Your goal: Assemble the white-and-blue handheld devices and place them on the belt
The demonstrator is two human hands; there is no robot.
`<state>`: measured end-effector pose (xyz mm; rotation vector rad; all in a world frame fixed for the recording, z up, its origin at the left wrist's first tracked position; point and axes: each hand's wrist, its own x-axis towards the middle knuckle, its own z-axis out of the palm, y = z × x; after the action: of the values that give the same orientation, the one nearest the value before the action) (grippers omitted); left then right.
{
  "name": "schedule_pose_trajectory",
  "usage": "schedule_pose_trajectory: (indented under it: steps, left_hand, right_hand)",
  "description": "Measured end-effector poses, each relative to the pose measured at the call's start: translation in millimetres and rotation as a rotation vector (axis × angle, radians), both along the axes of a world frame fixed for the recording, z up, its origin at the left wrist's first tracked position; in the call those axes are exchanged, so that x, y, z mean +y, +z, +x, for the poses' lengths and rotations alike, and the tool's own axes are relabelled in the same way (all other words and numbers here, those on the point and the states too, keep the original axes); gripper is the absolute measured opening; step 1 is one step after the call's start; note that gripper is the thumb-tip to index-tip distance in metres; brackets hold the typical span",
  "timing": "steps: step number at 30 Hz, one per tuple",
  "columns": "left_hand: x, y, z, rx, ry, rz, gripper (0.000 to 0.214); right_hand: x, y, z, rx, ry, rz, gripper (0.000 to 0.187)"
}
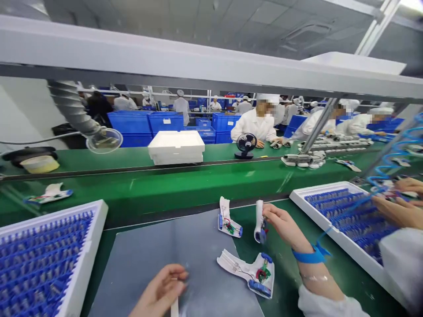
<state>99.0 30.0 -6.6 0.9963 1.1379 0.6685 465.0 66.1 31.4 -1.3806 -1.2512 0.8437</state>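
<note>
The right hand (283,226) grips a white plastic housing (259,220) upright, its fingers (271,211) closed on it. Another housing (229,218) and a larger one (246,274), with green circuit boards already wired inside, lie on the table (284,281) along the right edge of a grey mat (175,237). The left hand (160,290) is blurred, so I cannot tell if it holds the thin white strip (174,307).

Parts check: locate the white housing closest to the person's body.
In the head view, the white housing lies bottom centre, across the edge of the grey mat, below the right hand and right of the left hand.
</note>
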Motion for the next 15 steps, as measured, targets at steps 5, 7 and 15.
schedule_pose_trajectory:
  steps: [5, 7, 15]
  left_hand:
    - [-6.4, 4.1, 57.8, 0.023, -0.232, 0.588, 0.116]
    - [-3.7, 10.6, 69.2, 0.056, -0.099, 0.832, 0.115]
    - [7.7, 22.9, 27.1, -0.097, 0.125, 0.962, 0.084]
  right_hand:
    - [-14.5, 46.5, -110.2, 0.225, -0.02, 0.152, 0.03]
    - [-23.2, 60.5, -158.5, 0.506, 0.078, 0.162, 0.027]
    - [-35.6, 75.7, -225.4, 0.639, 0.234, 0.12, 0.024]
